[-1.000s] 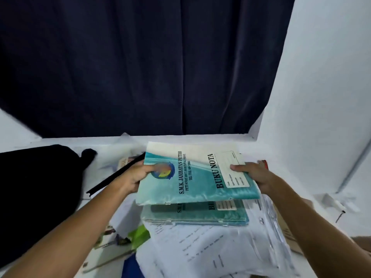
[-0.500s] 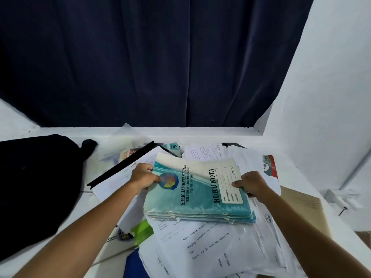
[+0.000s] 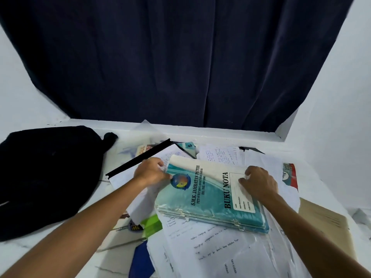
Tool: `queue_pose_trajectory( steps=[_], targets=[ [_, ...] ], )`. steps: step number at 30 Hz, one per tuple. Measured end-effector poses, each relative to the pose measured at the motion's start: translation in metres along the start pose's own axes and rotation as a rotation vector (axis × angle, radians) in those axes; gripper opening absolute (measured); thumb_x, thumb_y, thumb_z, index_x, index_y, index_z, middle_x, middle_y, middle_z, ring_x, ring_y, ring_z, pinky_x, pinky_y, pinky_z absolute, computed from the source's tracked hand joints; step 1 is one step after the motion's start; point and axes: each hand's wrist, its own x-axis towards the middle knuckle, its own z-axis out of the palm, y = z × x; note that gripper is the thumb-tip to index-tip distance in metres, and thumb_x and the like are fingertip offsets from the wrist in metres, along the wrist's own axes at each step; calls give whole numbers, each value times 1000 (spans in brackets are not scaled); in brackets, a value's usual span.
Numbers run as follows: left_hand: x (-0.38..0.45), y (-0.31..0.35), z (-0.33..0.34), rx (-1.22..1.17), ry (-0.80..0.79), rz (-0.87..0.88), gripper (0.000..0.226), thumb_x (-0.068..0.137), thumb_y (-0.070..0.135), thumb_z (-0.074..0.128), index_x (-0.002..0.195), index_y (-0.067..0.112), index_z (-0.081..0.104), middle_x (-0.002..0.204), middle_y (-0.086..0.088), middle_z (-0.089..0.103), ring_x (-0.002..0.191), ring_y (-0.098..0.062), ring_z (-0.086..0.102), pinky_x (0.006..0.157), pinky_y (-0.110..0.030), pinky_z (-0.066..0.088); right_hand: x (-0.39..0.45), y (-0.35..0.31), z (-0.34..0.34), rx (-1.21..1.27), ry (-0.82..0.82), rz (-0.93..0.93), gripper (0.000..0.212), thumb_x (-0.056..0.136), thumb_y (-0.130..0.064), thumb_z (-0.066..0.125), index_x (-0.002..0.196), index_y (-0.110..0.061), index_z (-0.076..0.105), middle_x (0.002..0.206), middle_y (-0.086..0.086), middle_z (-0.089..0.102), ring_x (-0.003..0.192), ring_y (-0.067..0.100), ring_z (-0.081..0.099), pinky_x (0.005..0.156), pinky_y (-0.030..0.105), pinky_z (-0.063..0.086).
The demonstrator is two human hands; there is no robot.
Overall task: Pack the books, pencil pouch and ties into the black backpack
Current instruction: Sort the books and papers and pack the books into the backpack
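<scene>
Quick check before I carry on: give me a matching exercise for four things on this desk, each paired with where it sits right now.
Things:
1. black backpack
2. teal notebook stack
3. brown envelope
4. green item

Places:
A. on the loose papers, mid-desk, held at both ends by the left hand and right hand
B. far right, partly under the white sheets
C. left side of the desk
D. poking out from under the papers, just left of the notebooks' near corner

Pairs: 1-C, 2-A, 3-B, 4-D
</scene>
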Motion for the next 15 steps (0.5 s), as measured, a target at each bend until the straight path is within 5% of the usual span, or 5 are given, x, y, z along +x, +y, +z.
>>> queue_pose_trajectory(
  steps=[3,15],
  targets=[
    [-16,-7,-15,35,39,22,57,73,36,84,120,13,63,105,-1,62,85,-16,55,58,-20,35,4,-31,3,133,-32,-102,29,89,-28,66,115,-16,64,110,5,68,91,23,63,75,28,47],
    [-37,-157,-136,118,209,-26,58,70,43,83,121,21,64,116,0,63,109,-17,60,93,-35,50,-15,-260,59,415,-246,-404,13,77,-28,72,76,-23,61,84,0,67,83,25,64,77,36,53]
  ],
)
